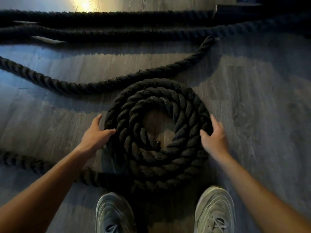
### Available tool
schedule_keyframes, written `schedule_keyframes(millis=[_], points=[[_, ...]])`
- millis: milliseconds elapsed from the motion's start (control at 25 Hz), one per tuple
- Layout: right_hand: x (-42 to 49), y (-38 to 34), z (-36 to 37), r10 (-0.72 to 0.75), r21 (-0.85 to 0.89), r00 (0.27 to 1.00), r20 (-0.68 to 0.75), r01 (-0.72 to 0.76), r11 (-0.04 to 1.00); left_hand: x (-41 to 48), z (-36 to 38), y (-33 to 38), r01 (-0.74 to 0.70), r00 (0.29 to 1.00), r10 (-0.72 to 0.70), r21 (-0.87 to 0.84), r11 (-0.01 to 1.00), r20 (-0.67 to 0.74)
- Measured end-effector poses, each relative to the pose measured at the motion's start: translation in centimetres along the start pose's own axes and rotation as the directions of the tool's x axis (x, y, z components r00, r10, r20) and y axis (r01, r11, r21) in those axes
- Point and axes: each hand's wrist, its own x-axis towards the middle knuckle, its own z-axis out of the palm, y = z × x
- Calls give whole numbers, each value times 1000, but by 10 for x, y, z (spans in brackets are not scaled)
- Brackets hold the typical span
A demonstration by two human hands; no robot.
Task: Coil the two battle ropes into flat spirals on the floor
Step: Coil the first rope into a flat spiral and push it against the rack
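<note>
A thick black battle rope is wound into a flat spiral coil of several turns on the floor, with a small gap of bare floor at its centre. My left hand presses against the coil's left outer turn, fingers straight and thumb lying on top of the rope. My right hand cups the right outer turn, thumb over the rope and fingers along its outside. The loose tail leaves the coil's near side and runs off to the left. A further loose length of rope curves past just behind the coil.
Two more straight lengths of black rope lie side by side across the back. A dark object sits at the far right. My two grey shoes stand right at the coil's near edge on grey wood-look floor.
</note>
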Motion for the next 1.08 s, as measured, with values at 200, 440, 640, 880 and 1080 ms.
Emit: schedule_keyframes(millis=[200,440,640,880,1080], points=[[66,-19,-9,-94,17,996,0,94,995,-48,20,-28,108,982,-85,-131,986,169],[-8,-3,22,122,119,970,-211,-98,988,-12,-23,7,43,984,-51,46,998,171],[-103,16,34,154,120,982,-112,-141,983,25,-13,47,-138,990,138,-3,990,36],[-29,17,9,-45,-194,999,8,46,980,28,-1,31,-165,978,199,340,926,-68],[67,-13,-25,-186,-236,982,17,184,954,-4,2,23,55,979,-91,195,979,183]])
